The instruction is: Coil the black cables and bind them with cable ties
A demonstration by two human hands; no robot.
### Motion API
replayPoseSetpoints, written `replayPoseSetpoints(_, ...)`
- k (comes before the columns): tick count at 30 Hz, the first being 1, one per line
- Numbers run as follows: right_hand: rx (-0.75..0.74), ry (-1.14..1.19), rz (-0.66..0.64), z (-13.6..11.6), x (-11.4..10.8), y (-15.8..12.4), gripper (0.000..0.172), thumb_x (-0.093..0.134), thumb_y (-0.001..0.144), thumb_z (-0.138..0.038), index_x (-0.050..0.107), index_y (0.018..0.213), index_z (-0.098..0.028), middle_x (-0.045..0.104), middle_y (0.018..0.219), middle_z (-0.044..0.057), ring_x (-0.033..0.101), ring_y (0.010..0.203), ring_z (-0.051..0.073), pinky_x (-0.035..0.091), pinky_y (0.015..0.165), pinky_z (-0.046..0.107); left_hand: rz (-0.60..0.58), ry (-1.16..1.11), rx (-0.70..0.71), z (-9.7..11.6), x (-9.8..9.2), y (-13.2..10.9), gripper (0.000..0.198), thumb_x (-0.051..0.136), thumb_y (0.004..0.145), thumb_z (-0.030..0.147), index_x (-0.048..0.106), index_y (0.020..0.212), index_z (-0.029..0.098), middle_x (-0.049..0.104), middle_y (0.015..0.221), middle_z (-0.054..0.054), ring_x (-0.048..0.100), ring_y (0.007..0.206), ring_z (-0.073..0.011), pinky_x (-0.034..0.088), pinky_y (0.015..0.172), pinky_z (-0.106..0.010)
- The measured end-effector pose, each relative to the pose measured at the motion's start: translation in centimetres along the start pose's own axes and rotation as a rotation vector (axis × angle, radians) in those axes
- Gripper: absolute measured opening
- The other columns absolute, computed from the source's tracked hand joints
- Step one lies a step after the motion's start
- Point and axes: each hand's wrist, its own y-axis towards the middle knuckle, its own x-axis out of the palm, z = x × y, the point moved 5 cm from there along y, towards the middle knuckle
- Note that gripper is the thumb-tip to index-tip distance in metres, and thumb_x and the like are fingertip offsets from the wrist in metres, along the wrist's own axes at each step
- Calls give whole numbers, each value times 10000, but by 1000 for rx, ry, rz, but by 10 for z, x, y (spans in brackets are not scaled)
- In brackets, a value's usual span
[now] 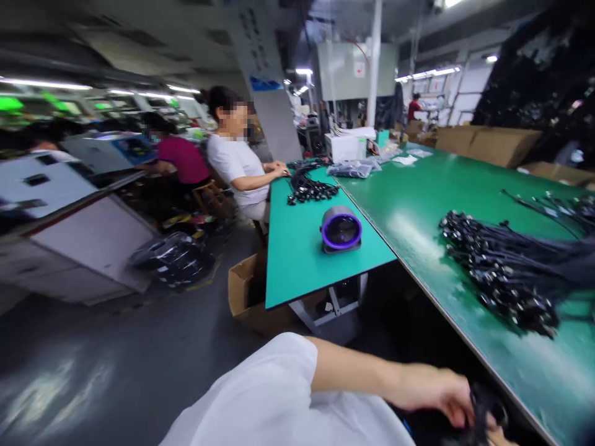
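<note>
My left hand [449, 396] reaches across at the lower right, its fingers curled against a dark bundle that looks like black cables [481, 409]. Only a small part of my right hand [498, 435] shows at the bottom edge, beside the same bundle, and its fingers are mostly hidden. Both hands are low, next to the near edge of the large green table [465, 179]. On that table, above and to the right of my hands, lies a big pile of black cables with shiny connector ends [502, 272]. Motion blur softens the details at my hands.
A purple-rimmed fan [341, 230] stands on a smaller green table [297, 266]. A co-worker in white [239, 161] sits there, handling black cables [311, 186]. Below is an open cardboard box [239, 288]. Bagged parts [356, 168] lie farther back; a black bundle [174, 260] rests on the floor.
</note>
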Motion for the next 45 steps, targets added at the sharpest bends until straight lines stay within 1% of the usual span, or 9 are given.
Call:
replayPoseSetpoints(6,205,-286,126,21,-40,-75,337,404,981,-416,609,807,-213,566,704,24,525,621,158,368,571,282,126,-86,265,33,1,-52,432,490,908,556,652,939,156,634,983,-85,575,1001,-180,403,996,-337)
replayPoseSetpoints(10,56,-760,237,23,-46,-80,194,485,958,-267,621,841,-195,543,683,13,503,667,133,287,600,293,163,-364,1,1,11,-49,485,740,764,420,596,1175,206,532,1246,-99,533,1135,-212,442,943,-353)
replayPoseSetpoints(14,1,-854,235,22,-39,-78,182,540,922,-254,591,758,-193,480,622,7,433,624,140,264,601,315,-9,-551,-216,-25,39,-38,426,649,828,397,595,1157,132,587,876,-41,587,759,-128,489,734,-297)
replayPoseSetpoints(21,442,242,68,55,-42,-78,288,443,985,-397,610,868,-194,555,739,23,496,616,133,411,582,266,146,-475,-55,-16,33,-25,526,580,876,468,466,1296,172,525,746,28,553,605,-97,480,578,-248)
replayPoseSetpoints(23,463,364,202,62,-53,-75,235,560,927,-423,607,1039,-222,583,889,38,564,746,158,479,673,278,149,-394,-77,-17,32,-24,578,605,862,467,416,1334,191,512,757,37,546,609,-93,474,585,-247)
replayPoseSetpoints(26,420,533,398,62,-64,-66,608,752,778,-371,470,1312,-297,547,1186,66,599,995,210,524,790,309,95,-163,-116,-18,36,-22,495,589,885,401,444,1306,186,492,742,47,481,603,-69,407,589,-221)
replayPoseSetpoints(33,544,992,415,50,-63,-41,149,615,897,-361,571,907,-219,514,783,-7,432,486,63,325,386,184,-268,-343,-252,-11,60,-21,356,591,877,482,446,1000,180,533,659,48,498,501,-81,380,487,-218)
replayPoseSetpoints(40,570,1373,382,47,-69,-45,60,552,874,-284,533,848,-233,292,461,-91,175,336,59,205,317,167,-160,-580,-363,-19,78,-9,499,612,792,639,519,790,149,257,461,119,159,375,-30,101,387,-215)
replayPoseSetpoints(45,424,1379,532,62,-92,-53,128,546,915,-368,542,914,-240,316,487,-88,178,342,54,214,323,159,-191,-343,-157,-6,80,5,538,516,849,667,519,960,141,412,581,65,371,507,-69,310,517,-223)
